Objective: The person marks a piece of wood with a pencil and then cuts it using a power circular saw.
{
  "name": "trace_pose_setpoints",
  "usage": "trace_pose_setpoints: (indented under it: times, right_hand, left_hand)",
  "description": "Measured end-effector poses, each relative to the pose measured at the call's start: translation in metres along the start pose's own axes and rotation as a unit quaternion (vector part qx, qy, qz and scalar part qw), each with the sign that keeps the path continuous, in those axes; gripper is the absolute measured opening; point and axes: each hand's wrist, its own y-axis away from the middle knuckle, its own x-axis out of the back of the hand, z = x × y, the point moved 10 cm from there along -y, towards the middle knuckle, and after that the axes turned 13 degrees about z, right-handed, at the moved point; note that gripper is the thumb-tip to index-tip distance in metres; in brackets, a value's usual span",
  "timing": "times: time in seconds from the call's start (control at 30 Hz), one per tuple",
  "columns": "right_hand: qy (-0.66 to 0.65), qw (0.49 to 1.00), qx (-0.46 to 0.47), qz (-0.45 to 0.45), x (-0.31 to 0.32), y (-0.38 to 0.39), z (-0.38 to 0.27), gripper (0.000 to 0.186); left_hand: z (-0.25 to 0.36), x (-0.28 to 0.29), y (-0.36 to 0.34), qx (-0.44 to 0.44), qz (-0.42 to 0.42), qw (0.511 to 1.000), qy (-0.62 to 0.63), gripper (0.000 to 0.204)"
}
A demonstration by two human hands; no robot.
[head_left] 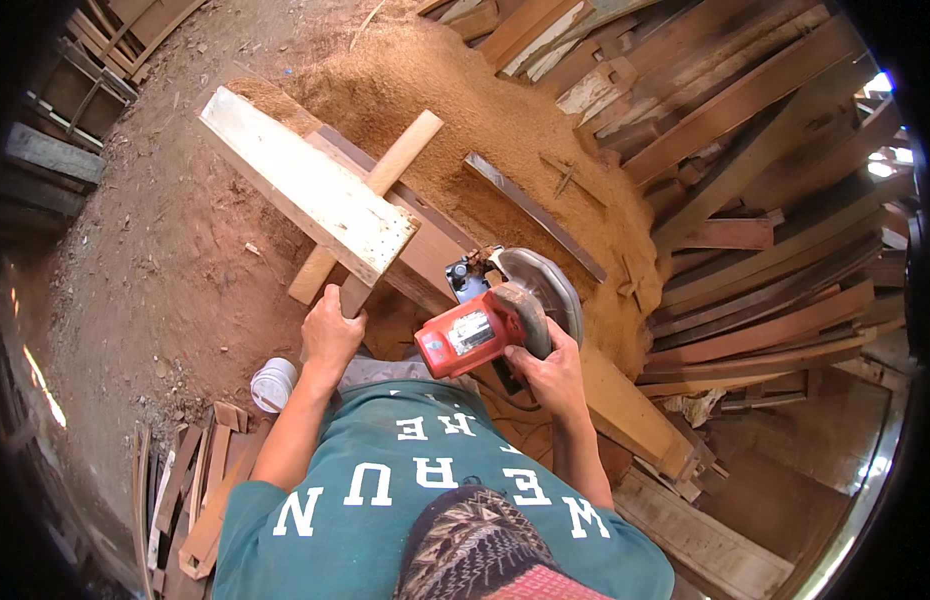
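Note:
My right hand [553, 375] is wrapped round the handle of a red circular saw [460, 340]. The saw's round grey guard [545, 282] faces away to the right, and its base tilts up near a long wooden beam [435, 250]. My left hand [332, 335] is closed on a narrow wooden piece [354, 297] at the near end of a thick pale board [310, 180]. That board lies slantwise over a lighter crosspiece [405, 152], whose other end [313, 275] shows just beyond my left hand. The saw's lower edge and blade are mostly hidden.
A heap of sawdust [385, 75] spreads beyond the boards, with a dark strip [535, 215] lying on it. Stacked planks [755, 330] line the right side. A white tub [274, 384] stands left of my forearm, near several wood offcuts [210, 480].

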Motion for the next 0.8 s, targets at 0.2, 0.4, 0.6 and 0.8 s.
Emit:
trace_pose_setpoints:
  times: [0.2, 0.4, 0.6, 0.8]
  right_hand:
    - [0.040, 0.999, 0.011, -0.004, 0.066, -0.045, 0.015, 0.045]
    - [0.081, 0.996, 0.040, 0.022, 0.121, -0.090, 0.026, 0.039]
    - [0.017, 0.998, 0.051, 0.023, 0.131, -0.116, 0.026, 0.041]
    - [0.003, 0.997, 0.079, 0.026, 0.124, -0.124, 0.036, 0.042]
  left_hand:
    - [0.010, -0.075, 0.009, -0.005, 0.038, 0.995, -0.089, 0.045]
    - [0.020, -0.085, -0.003, -0.021, 0.093, 0.986, -0.134, 0.067]
    - [0.049, -0.091, -0.025, -0.114, 0.075, 0.971, -0.195, 0.107]
    - [0.037, -0.089, -0.069, -0.046, 0.058, 0.967, -0.244, 0.100]
